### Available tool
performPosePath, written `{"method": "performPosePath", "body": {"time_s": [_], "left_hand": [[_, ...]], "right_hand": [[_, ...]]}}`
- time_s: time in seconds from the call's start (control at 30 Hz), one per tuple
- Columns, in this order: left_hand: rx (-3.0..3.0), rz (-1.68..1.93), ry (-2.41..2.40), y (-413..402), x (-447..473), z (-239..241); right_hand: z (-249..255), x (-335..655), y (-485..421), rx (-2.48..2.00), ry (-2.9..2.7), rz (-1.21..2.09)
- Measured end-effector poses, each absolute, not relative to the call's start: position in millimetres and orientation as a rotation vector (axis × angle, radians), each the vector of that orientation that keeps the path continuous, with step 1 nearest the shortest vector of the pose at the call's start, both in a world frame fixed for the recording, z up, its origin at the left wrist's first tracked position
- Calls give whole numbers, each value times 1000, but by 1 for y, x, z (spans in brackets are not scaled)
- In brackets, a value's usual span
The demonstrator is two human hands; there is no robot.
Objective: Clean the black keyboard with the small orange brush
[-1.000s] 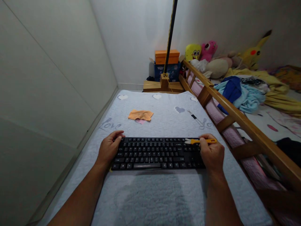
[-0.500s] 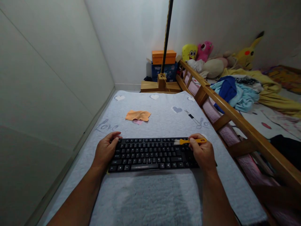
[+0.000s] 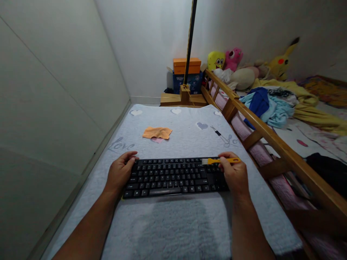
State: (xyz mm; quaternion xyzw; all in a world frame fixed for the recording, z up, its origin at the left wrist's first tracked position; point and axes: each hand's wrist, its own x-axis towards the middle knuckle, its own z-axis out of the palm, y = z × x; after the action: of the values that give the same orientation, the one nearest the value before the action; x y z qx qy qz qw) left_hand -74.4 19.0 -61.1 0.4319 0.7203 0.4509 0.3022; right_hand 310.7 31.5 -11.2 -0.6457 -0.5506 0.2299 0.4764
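A black keyboard (image 3: 173,176) lies across a grey quilted mat (image 3: 173,220). My left hand (image 3: 119,174) grips the keyboard's left end, fingers curled over its far corner. My right hand (image 3: 233,174) rests over the keyboard's right end and pinches a small brush with an orange handle (image 3: 221,161). The brush lies sideways, its pale bristles pointing left on the top row of keys.
An orange cloth (image 3: 157,133) and a thin black-and-white tool (image 3: 220,135) lie farther back on the mat. A wooden bed rail (image 3: 260,126) runs along the right, with clothes and plush toys (image 3: 225,60) behind it. A white wall (image 3: 54,90) closes the left. Boxes (image 3: 187,74) and a pole stand at the back.
My right hand and the brush have shifted left along the keyboard's top row. The left hand keeps its grip, and the view has drifted slightly.
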Motion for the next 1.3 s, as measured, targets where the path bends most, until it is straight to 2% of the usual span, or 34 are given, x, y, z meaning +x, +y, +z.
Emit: {"method": "performPosePath", "body": {"time_s": [0.3,0.37,0.53,0.63,0.9,1.13,1.3], "left_hand": [[1202,1176,1918,19,-77,-62],[1210,1170,1927,19,-78,-63],[1214,1162,1940,19,-78,-65],[1202,1165,1937,19,-79,-65],[1208,1152,1946,18,-78,-64],[1174,1166,1935,18,-76,-61],[1191,1175,1940,19,-77,-63]], "right_hand": [[-9,361,34,-1769,-1336,159],[-9,367,34,-1765,-1273,208],[-10,344,31,-1527,-1240,669],[-11,325,31,-1488,-1340,804],[-15,336,32,-1632,-1447,542],[-14,354,32,-1688,-1308,353],[-9,333,29,-1517,-1299,570]]}}
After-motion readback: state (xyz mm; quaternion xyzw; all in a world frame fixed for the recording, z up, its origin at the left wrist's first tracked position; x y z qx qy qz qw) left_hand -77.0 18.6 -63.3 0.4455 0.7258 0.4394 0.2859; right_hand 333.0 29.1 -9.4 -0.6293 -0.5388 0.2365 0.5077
